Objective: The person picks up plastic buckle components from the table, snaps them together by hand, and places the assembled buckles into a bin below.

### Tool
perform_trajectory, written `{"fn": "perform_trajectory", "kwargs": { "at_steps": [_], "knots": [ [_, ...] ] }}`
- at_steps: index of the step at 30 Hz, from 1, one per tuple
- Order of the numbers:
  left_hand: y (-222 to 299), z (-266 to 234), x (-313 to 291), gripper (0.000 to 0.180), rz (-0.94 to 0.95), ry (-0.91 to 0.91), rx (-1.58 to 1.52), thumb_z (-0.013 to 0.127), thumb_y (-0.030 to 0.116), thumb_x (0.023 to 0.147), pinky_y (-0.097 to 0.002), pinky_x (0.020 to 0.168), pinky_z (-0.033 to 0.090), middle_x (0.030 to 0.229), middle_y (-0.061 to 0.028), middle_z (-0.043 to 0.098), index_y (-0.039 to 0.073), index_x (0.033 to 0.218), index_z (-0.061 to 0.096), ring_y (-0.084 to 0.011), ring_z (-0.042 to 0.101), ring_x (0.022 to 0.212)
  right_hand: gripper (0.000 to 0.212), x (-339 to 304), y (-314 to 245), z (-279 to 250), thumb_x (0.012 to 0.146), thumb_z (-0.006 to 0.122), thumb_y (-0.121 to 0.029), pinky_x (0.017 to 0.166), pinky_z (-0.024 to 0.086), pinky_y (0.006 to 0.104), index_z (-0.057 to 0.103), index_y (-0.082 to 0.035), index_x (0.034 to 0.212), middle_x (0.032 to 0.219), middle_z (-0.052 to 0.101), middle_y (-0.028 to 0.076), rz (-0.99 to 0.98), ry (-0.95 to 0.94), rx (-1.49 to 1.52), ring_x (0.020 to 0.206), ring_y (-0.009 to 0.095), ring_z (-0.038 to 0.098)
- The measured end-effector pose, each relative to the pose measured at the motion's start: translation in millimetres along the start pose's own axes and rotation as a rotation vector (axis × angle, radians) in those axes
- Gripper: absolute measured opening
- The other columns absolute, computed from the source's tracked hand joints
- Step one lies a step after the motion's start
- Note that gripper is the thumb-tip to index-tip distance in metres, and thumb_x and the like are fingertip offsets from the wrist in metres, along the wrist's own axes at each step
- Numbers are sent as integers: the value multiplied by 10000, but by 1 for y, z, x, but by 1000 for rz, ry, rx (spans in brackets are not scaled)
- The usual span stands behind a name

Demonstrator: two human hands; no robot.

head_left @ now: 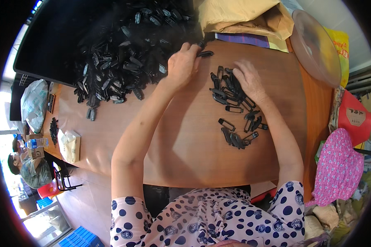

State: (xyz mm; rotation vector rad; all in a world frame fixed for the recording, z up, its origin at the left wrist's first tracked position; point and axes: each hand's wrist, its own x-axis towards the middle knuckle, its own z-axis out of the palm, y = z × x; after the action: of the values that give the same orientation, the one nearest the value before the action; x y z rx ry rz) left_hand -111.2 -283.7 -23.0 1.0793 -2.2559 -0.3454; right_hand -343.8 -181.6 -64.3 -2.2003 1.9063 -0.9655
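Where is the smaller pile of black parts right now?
In the head view, the smaller pile of black parts lies right of centre on the brown table, just left of the right hand.

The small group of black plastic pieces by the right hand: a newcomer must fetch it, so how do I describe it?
On the brown wood-grain table, find the right hand. The small group of black plastic pieces lies just left of it, trailing toward the person. It is far smaller than the large heap of similar pieces left of the left hand.
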Motion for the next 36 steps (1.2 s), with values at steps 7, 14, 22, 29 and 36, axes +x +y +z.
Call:
{"fn": "perform_trajectory", "kwargs": {
  "at_steps": [7, 14, 22, 29, 36],
  "knots": [
    [-15, 27, 6, 122, 153, -111, 351, 627, 138, 811, -408, 721, 518, 932, -119, 553, 76, 915, 622, -295, 619, 899, 216, -18, -67, -8, 881, 569, -196, 918, 385, 422, 608, -41, 1026, 1017, 542, 132, -77, -256, 124, 1026, 319, 487],
    [36, -19, -76, 158, 89, -482, 225, 625, 83, 802, -402, 680, 523, 945, -116, 572, 64, 953, 582, -331, 627, 793, 196, -43, -99, -46, 818, 642, -126, 858, 381, 398, 585, -59, 994, 948, 521, 98, -114, -535, 27, 964, 276, 490],
    [36, -57, -107, 337, -103, -331, -128, 663, 117, 796, -392, 704, 529, 1037, -81, 556, 109, 1118, 563, -313, 633, 834, 121, -48, -85, -54, 824, 612, -100, 735, 493, 392, 585, -49, 930, 879, 645, 108, 118, -370, 304, 806, 294, 625],
    [32, -48, -113, 271, 65, -426, 155, 630, 81, 810, -407, 713, 510, 1038, -91, 556, 83, 1075, 574, -317, 624, 862, 131, -56, -78, -56, 900, 618, -154, 708, 498, 260, 565, -41, 943, 833, 642, 21, 399, -381, 734, 791, 112, 633],
    [10, -49, -136, 245, -189, -235, -97, 614, 81, 845, -350, 686, 512, 948, -92, 620, 70, 1087, 577, -237, 633, 801, 153, -58, -97, -70, 948, 551, -140, 718, 474, 237, 534, -35, 1057, 933, 621, 46, 522, -267, 1193, 848, 115, 614]
  ]
}}
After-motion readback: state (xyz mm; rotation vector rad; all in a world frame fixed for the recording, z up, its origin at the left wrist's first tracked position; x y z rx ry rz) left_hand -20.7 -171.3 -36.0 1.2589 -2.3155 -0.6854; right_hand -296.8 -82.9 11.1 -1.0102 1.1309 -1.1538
